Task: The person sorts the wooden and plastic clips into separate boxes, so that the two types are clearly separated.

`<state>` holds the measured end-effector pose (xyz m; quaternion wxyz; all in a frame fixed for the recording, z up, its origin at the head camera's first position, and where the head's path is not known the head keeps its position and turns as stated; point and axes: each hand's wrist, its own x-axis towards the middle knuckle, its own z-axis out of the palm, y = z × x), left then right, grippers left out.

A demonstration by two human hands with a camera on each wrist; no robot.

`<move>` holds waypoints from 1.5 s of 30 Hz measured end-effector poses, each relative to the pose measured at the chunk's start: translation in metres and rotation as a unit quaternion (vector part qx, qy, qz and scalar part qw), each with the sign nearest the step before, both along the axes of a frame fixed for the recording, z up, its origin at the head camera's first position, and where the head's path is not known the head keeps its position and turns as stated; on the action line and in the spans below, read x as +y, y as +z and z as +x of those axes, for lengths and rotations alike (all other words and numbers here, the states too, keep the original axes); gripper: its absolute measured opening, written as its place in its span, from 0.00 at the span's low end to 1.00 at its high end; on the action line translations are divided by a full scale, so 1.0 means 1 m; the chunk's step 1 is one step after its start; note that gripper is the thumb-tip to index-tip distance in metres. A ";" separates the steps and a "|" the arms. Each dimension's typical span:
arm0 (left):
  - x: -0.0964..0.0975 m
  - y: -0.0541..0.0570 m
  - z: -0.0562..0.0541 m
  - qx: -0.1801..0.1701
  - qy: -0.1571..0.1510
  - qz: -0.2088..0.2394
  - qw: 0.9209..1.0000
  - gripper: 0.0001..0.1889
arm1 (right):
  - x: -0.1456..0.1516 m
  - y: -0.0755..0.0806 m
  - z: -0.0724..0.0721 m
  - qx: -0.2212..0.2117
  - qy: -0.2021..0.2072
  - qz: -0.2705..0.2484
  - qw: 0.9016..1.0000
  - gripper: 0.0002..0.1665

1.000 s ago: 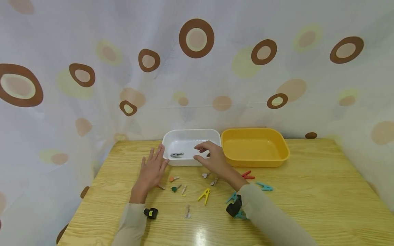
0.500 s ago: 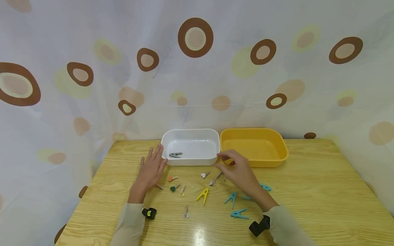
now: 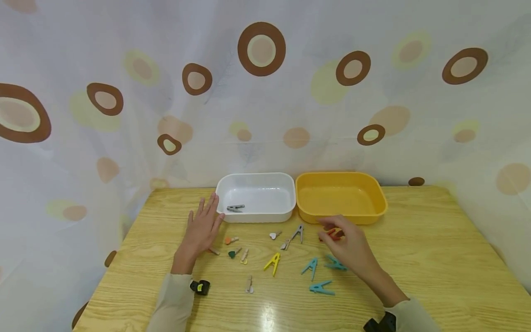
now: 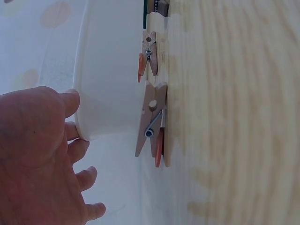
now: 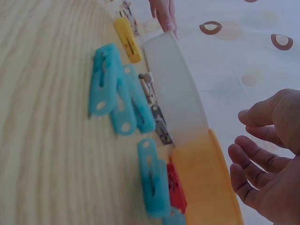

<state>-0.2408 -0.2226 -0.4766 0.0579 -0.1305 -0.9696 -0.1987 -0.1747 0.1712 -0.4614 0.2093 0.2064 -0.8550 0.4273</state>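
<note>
My left hand (image 3: 201,233) rests against the left end of the white tray (image 3: 257,216), its fingers spread and mostly straight. In the left wrist view, a wooden clothespin with a red piece (image 4: 152,122) stands out close to that hand. My right hand (image 3: 348,242) hovers in front of the yellow tray (image 3: 342,219), thumb and fingers apart and loosely bent. Behind its fingertips shows a red clothespin (image 3: 333,234). The right wrist view has this red clothespin (image 5: 176,187) by the yellow tray's wall, apart from the hand. A grey metal clothespin (image 3: 235,208) lies inside the white tray.
On the wooden table, blue clothespins (image 3: 321,288) lie near the right hand. A yellow clothespin (image 3: 273,264), a grey one (image 3: 299,233) and several small wooden ones, such as one with a green heart (image 3: 234,253), lie before the white tray. A patterned cloth (image 3: 265,101) hangs behind.
My right hand has moved from over the white tray rightward and toward me, to above the red clothespin. The grey and blue clothespins beneath it came into view. My left hand stays put.
</note>
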 end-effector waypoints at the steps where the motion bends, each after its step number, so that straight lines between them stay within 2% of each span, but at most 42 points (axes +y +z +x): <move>1: 0.000 0.000 0.000 -0.001 0.001 0.000 1.000 0.33 | 0.003 -0.001 0.002 -0.001 -0.005 0.005 1.000 0.17; 12: -0.001 -0.001 -0.001 -0.004 0.002 0.006 1.000 0.33 | 0.032 -0.011 0.014 -0.026 -0.042 0.041 0.998 0.19; 21: -0.001 0.000 -0.001 -0.010 0.002 0.008 1.000 0.33 | 0.058 -0.021 0.015 -0.029 -0.035 0.060 0.997 0.22; 25: 0.000 0.000 0.000 -0.010 0.002 0.006 1.000 0.33 | 0.069 -0.026 0.015 -0.058 -0.023 0.064 0.996 0.22; 30: 0.000 0.000 0.000 -0.012 0.002 0.003 1.000 0.33 | 0.080 -0.026 0.014 -0.098 -0.011 0.072 0.993 0.20; 37: -0.001 -0.001 0.001 -0.004 -0.004 0.012 1.000 0.33 | 0.093 -0.025 0.014 -0.185 0.014 0.068 0.980 0.18; 45: -0.001 -0.003 0.000 0.002 -0.005 0.013 1.000 0.33 | 0.097 -0.029 0.010 -0.209 0.018 0.069 0.975 0.12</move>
